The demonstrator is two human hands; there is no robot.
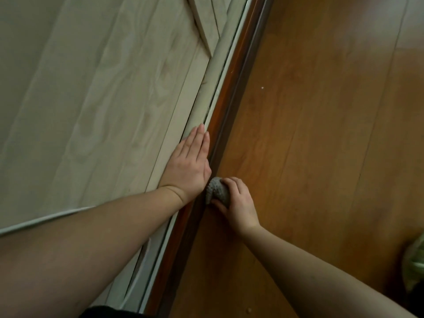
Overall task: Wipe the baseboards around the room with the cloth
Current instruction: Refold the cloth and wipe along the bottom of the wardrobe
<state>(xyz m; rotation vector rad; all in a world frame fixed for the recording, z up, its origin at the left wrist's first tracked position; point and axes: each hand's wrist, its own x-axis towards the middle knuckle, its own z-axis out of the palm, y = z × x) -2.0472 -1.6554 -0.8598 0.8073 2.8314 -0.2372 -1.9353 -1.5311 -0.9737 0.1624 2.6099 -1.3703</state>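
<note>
A dark brown baseboard (pixel 238 74) runs diagonally from the top centre down to the bottom left, between a pale wood-grain panel and the floor. My right hand (pixel 238 203) grips a bunched grey cloth (pixel 218 190) and holds it against the baseboard's lower edge. My left hand (pixel 190 164) lies flat with straight fingers on the pale panel's trim, just above the baseboard and touching the cloth's upper side.
The pale wood-grain panel (pixel 91 99) fills the left half. An orange-brown wooden floor (pixel 321 134) fills the right half, with a small white speck on it. A greenish object (pixel 415 265) shows at the right edge.
</note>
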